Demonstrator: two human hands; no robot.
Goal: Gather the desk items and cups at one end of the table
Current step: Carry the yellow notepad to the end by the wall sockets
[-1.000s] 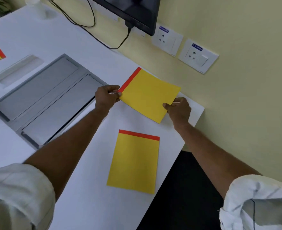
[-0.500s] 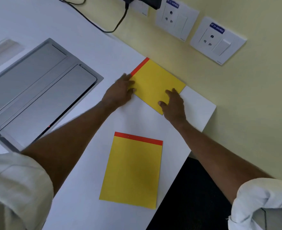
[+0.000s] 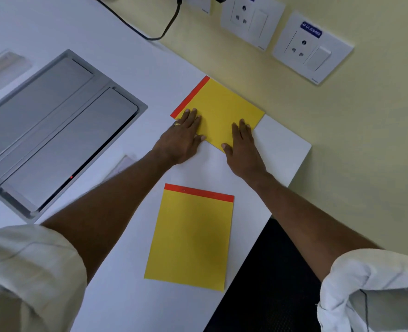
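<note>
Both hands lie flat with fingers straight and close together, palms down on the far yellow pad (image 3: 224, 105). The left hand (image 3: 181, 137) covers the pad's near-left edge, its fingertips just short of the red binding strip, and a gold-coloured ring (image 3: 177, 124) shows on one finger. The right hand (image 3: 242, 149) presses the pad's nearest corner, thumb at the very tip of it. This pad is a thin matte rectangle, turned at an angle, lying beyond the fingers against the pale yellow wall at the corner end of the smooth white table (image 3: 284, 142).

Behind the wrists, between the two forearms, a second yellow pad (image 3: 191, 238) lies flat, the same matte paper with a red strip along its top edge, apart from both hands.

Out to the left of the left hand sits a rectangular grey metal flap panel (image 3: 54, 130) set into the tabletop, brushed in finish with rounded corners. Beyond the fingertips, a black cable (image 3: 150, 37) curves over the table, and square white plastic wall sockets (image 3: 313, 47) sit on the wall. Rolled, creased white cloth sleeves (image 3: 25, 271) cover both upper arms.
</note>
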